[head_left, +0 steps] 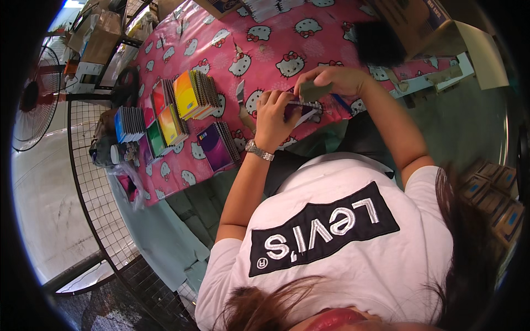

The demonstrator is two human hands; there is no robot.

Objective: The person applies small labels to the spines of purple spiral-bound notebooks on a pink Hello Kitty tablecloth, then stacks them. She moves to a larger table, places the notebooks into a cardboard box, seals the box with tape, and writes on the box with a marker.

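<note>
My left hand point(271, 117), with a metal watch at the wrist, is closed on a small dark purple spiral notebook point(292, 112) near the table's front edge. Its fingers cover much of the cover, and the wire spiral shows on the far side. Just to the right, my right hand point(338, 81) pinches a flat olive-grey piece point(316, 91), like a card or board, above the notebook's spiral. Whether that piece touches the notebook I cannot tell. A blue, narrow object point(342, 103) lies below my right hand.
Stacks of spiral notebooks stand on the left: yellow-orange point(189, 98), blue point(128, 124), green point(156, 138) and purple point(215, 148). A pink patterned cloth point(221, 60) covers the table. Cardboard boxes point(408, 27) sit at the far right, a fan point(36, 99) at far left.
</note>
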